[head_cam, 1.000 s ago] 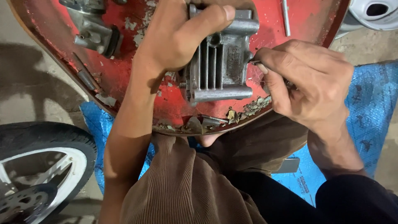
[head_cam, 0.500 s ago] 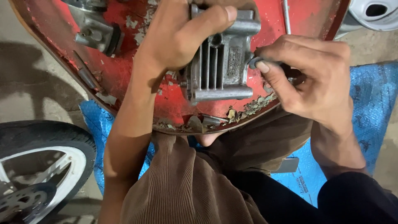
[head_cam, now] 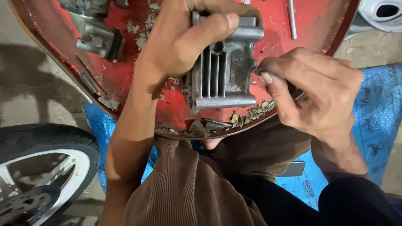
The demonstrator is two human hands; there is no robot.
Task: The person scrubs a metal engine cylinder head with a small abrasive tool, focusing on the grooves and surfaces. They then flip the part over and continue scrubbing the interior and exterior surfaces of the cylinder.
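Note:
My left hand grips a grey finned metal engine part from above, thumb over its top edge, holding it over a worn red metal tray. My right hand is closed at the part's right side, fingertips pinching something small and dark against it; what it pinches is mostly hidden by the fingers.
Another grey metal part and a thin metal rod lie in the tray, with flakes and debris at its near rim. A motorcycle wheel stands lower left. A blue tarp covers the ground. A white rim shows top right.
My right hand has shifted slightly up and turned at the part's right side, its fingers curling more. The left hand and the finned part have stayed put.

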